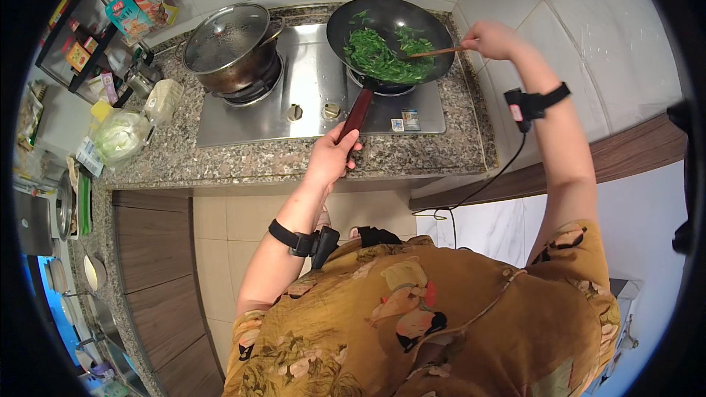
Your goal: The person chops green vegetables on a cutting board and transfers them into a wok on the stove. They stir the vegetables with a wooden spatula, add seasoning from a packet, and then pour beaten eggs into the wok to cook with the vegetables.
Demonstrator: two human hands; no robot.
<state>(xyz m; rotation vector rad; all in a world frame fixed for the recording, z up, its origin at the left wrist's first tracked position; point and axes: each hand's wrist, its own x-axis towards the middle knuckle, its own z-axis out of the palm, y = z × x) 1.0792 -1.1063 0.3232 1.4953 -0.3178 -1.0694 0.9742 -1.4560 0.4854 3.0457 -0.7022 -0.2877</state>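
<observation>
A black wok (424,14) stands on the right burner of a steel gas hob (298,82). My left hand (332,155) is closed round its dark red handle (358,113). Chopped green leafy vegetables (380,58) lie in the wok, mostly in its lower and middle part. Over the right rim, my right hand (488,40) grips what look like wooden chopsticks (441,51), whose far end reaches into the greens. The right hand is slightly blurred. Whether it holds one stick or a pair, I cannot tell.
A lidded metal pot (229,69) sits on the left burner. Bagged pale green vegetables (118,135), a plastic container (164,100) and a black rack (83,38) with packets stand at the left. A tiled wall (579,38) rises close on the right. A cable (496,173) hangs from the right forearm's strap.
</observation>
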